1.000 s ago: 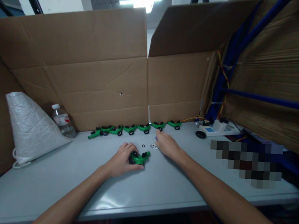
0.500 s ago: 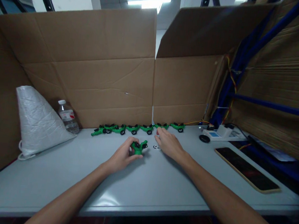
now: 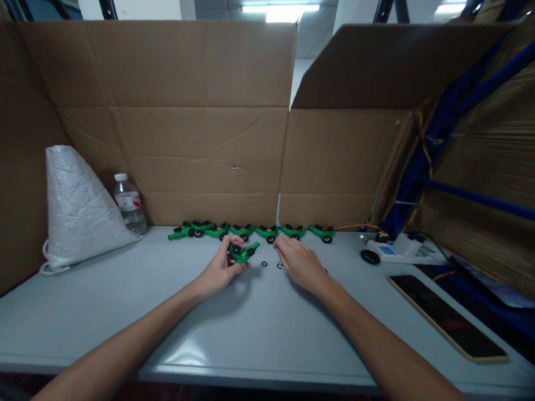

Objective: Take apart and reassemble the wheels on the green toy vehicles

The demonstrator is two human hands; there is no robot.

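My left hand (image 3: 221,265) is closed around a green toy vehicle (image 3: 242,253) with black wheels, holding it tilted above the table. To its right, my right hand (image 3: 300,262) is low over the table with fingers pressed together; whatever is between the fingertips is hidden. A bit of something red peeks out by the right wrist, too small to name. A small black ring (image 3: 264,264) lies on the table between the hands, and another ring (image 3: 280,266) shows beside the right fingers. Behind the hands stands a row of several similar green toy vehicles (image 3: 265,232).
A silvery bag (image 3: 85,218) and a water bottle (image 3: 130,204) stand at the back left. To the right are a phone (image 3: 447,317), a white power strip (image 3: 410,250) and a black round piece (image 3: 370,257). Cardboard walls (image 3: 199,134) enclose the table (image 3: 248,340).
My left hand has turned the green toy vehicle and shifted slightly left. My right hand remains near the small rings, its fingers now drawn together. The whole view has shifted a little.
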